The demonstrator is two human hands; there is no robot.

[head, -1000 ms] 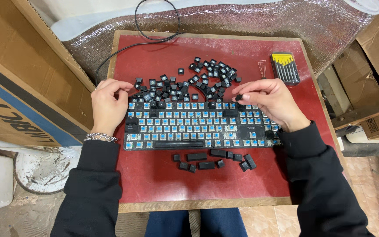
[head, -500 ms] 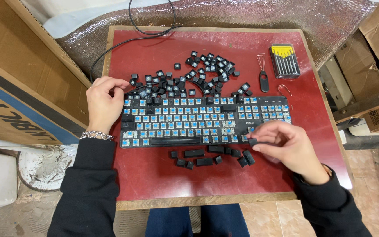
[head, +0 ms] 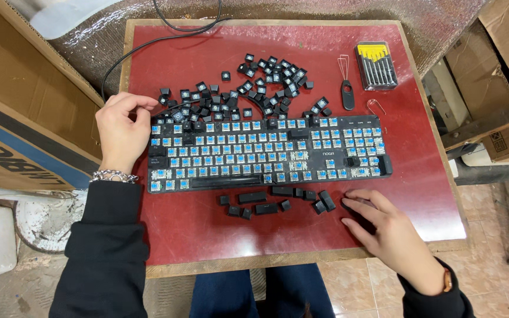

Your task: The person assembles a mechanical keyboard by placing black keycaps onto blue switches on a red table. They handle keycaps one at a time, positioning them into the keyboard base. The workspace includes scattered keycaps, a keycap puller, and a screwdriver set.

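Note:
A black keyboard (head: 266, 156) with most caps off and blue switches showing lies across the red table top (head: 195, 229). My left hand (head: 120, 135) rests on its left end, fingers curled at the top left corner. My right hand (head: 384, 227) lies flat on the table in front of the keyboard's right end, fingers spread, fingertips touching a black keycap (head: 349, 206). A row of loose long keycaps (head: 266, 203) lies in front of the keyboard. A heap of small black keycaps (head: 248, 94) lies behind it.
A keycap puller (head: 346, 88), a wire clip (head: 376, 107) and a case of yellow-handled screwdrivers (head: 376, 65) lie at the back right. The keyboard cable (head: 148, 44) runs off the back. Cardboard boxes (head: 13, 118) stand at both sides.
My right hand moved from the keycap heap behind the keyboard down to the table in front of its right end. The left hand stayed at the left end.

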